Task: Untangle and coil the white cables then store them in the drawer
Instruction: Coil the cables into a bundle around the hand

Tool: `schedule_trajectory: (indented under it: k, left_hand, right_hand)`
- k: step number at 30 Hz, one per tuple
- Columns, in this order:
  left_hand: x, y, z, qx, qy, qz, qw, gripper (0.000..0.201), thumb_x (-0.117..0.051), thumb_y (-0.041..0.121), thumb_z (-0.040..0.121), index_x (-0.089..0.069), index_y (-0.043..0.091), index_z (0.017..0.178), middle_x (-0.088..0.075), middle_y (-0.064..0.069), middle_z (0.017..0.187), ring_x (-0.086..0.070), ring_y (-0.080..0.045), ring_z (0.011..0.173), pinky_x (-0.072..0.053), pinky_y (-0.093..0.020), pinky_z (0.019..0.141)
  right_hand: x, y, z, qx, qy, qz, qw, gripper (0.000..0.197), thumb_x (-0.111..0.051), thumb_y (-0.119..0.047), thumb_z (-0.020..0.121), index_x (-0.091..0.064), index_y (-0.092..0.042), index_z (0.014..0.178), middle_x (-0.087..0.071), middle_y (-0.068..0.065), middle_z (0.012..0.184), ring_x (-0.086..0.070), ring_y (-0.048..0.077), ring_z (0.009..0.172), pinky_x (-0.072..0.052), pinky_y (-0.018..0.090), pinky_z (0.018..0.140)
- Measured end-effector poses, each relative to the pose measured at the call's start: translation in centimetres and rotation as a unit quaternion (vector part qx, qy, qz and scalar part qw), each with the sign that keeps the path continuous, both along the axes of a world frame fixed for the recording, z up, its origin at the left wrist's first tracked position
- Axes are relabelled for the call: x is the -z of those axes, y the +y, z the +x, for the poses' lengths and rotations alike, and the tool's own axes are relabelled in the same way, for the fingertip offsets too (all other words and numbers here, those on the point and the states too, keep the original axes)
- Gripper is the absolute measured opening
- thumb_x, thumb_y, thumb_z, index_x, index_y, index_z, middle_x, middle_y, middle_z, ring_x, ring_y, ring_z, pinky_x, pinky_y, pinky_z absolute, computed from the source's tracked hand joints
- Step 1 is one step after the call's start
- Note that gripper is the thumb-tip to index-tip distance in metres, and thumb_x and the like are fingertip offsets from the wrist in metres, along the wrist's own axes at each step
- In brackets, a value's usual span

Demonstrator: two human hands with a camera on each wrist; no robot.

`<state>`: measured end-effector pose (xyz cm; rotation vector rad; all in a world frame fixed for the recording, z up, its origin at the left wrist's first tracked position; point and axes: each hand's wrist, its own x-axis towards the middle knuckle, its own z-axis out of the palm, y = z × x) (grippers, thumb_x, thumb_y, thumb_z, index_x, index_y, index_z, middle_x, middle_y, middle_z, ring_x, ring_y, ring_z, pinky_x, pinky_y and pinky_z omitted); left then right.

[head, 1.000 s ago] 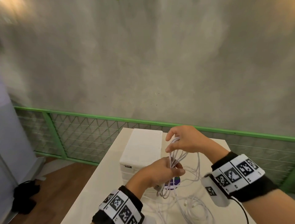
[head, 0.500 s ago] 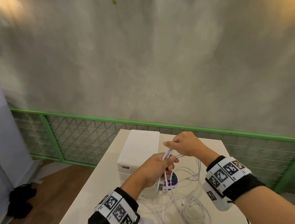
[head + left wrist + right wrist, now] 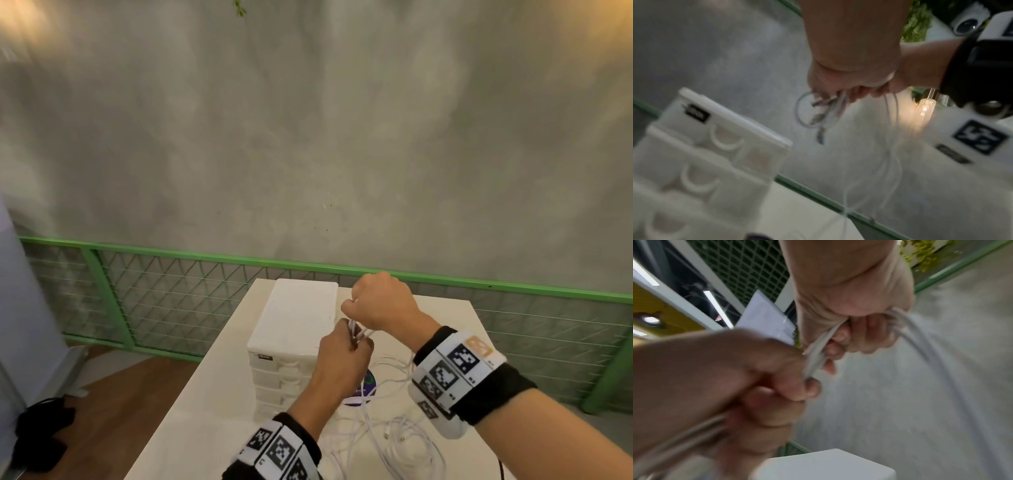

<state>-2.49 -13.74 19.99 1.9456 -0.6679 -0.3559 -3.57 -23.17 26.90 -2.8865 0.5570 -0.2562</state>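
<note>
Both hands hold a bundle of white cables [image 3: 359, 334] above the white table [image 3: 212, 394]. My left hand [image 3: 342, 359] grips the looped strands in a fist, with metal plug ends [image 3: 824, 102] poking out beyond its fingers. Just above and behind it, my right hand [image 3: 376, 305] is curled round the same strands [image 3: 818, 345]. More white cable [image 3: 394, 442] trails down in a loose tangle on the table near me. A white drawer unit [image 3: 294, 329] with several shut drawers [image 3: 701, 162] stands just left of my hands.
A dark round sticker [image 3: 366, 387] lies on the table under the cables. A green mesh railing [image 3: 171, 301] runs behind the table below a grey wall. Wooden floor with a black object [image 3: 37, 435] lies to the left.
My right hand came down towards the left hand, shortening the raised loop of cable. Both hands shifted slightly away from me and closed tighter on the strands.
</note>
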Motion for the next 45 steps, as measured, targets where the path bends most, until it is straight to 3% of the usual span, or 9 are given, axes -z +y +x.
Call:
schedule_trajectory:
  k: [5,10,15,19,24,27,30,36,45]
  left_hand:
    - [-1.3,1.6,0.8,0.180,0.203,-0.081,0.959,0.027,-0.044,0.036,0.096,-0.051,0.015,0.080,-0.042,0.009,0.041,-0.031,-0.004,0.036,-0.030,-0.017,0.041]
    - [-1.1,1.7,0.5,0.207,0.340,-0.128,0.908,0.030,-0.041,0.030,0.097,-0.054,0.010,0.078,-0.053,0.007,0.043,-0.031,0.000,0.032,-0.023,-0.011,0.032]
    - [-0.8,1.5,0.5,0.176,0.338,-0.126,0.916,0.029,-0.044,0.031,0.096,-0.048,0.013,0.073,-0.048,0.008,0.043,-0.030,0.000,0.033,-0.022,-0.011,0.031]
    - [-0.8,2.3,1.8,0.121,0.337,-0.168,0.918,0.027,-0.042,0.028,0.097,-0.047,0.013,0.075,-0.038,0.010,0.040,-0.026,-0.001,0.034,-0.020,-0.011,0.031]
    - [-0.9,2.5,3.0,0.037,0.309,-0.170,0.935,0.026,-0.042,0.027,0.098,-0.047,0.013,0.077,-0.040,0.010,0.042,-0.029,-0.002,0.035,-0.024,-0.013,0.033]
    - [-0.9,1.1,2.9,-0.023,0.290,-0.172,0.941,0.025,-0.042,0.028,0.098,-0.050,0.013,0.080,-0.042,0.006,0.051,-0.032,-0.003,0.038,-0.028,-0.013,0.035]
    - [-0.8,-0.2,2.7,-0.043,0.268,-0.175,0.946,0.025,-0.041,0.027,0.099,-0.056,0.011,0.086,-0.043,0.001,0.059,-0.032,-0.007,0.045,-0.030,-0.016,0.039]
    - [0.1,-0.7,2.9,-0.038,0.258,-0.152,0.953,0.043,-0.041,0.040,0.096,-0.063,0.004,0.104,-0.069,-0.011,0.086,-0.066,-0.018,0.073,-0.054,-0.021,0.054]
    - [1.4,0.5,4.1,-0.103,0.310,-0.154,0.932,0.043,-0.041,0.040,0.096,-0.061,0.002,0.095,-0.061,-0.007,0.071,-0.058,-0.017,0.061,-0.047,-0.021,0.047]
  right_hand:
    - [0.4,-2.9,-0.3,-0.107,-0.030,0.109,0.988,0.058,-0.063,-0.024,0.077,-0.023,-0.016,0.036,-0.020,0.001,0.031,-0.019,0.015,0.039,-0.017,0.026,0.044]
    - [1.4,-3.2,-0.4,-0.115,-0.066,0.176,0.975,0.064,-0.072,-0.023,0.074,-0.026,-0.016,0.030,-0.019,-0.004,0.028,-0.023,0.013,0.034,-0.017,0.020,0.040]
    - [1.1,-4.1,-0.9,-0.080,-0.062,0.274,0.956,0.050,-0.072,-0.039,0.074,-0.045,-0.016,0.039,-0.041,-0.012,0.027,-0.031,0.004,0.032,-0.027,0.014,0.040]
    - [0.6,-7.0,-2.7,-0.049,-0.060,0.386,0.919,0.036,-0.059,-0.050,0.075,-0.062,-0.015,0.066,-0.031,-0.002,0.048,-0.024,0.011,0.042,-0.023,0.019,0.042]
    - [2.5,-7.9,-4.6,-0.017,-0.100,0.389,0.916,0.025,-0.050,-0.032,0.092,-0.070,-0.018,0.087,-0.032,-0.004,0.056,-0.027,0.012,0.050,-0.023,0.021,0.050]
    - [4.8,-4.2,-3.8,-0.009,-0.151,0.250,0.956,0.028,-0.041,-0.027,0.097,-0.066,-0.016,0.089,-0.042,-0.011,0.057,-0.040,0.012,0.057,-0.026,0.021,0.051]
    - [6.4,-0.3,-2.8,-0.007,-0.142,0.218,0.966,0.038,-0.031,-0.022,0.099,-0.045,-0.016,0.134,-0.065,0.005,0.090,-0.050,0.016,0.076,-0.030,0.022,0.063]
    - [6.6,2.3,-1.7,-0.011,-0.085,0.227,0.970,0.047,-0.022,-0.023,0.100,-0.022,-0.012,0.145,-0.059,0.015,0.116,-0.057,0.029,0.102,-0.045,0.035,0.084]
    - [7.9,2.5,-1.8,-0.091,0.043,0.199,0.975,0.056,-0.025,-0.028,0.100,0.003,-0.026,0.147,-0.065,0.022,0.106,-0.057,0.031,0.082,-0.043,0.034,0.074]
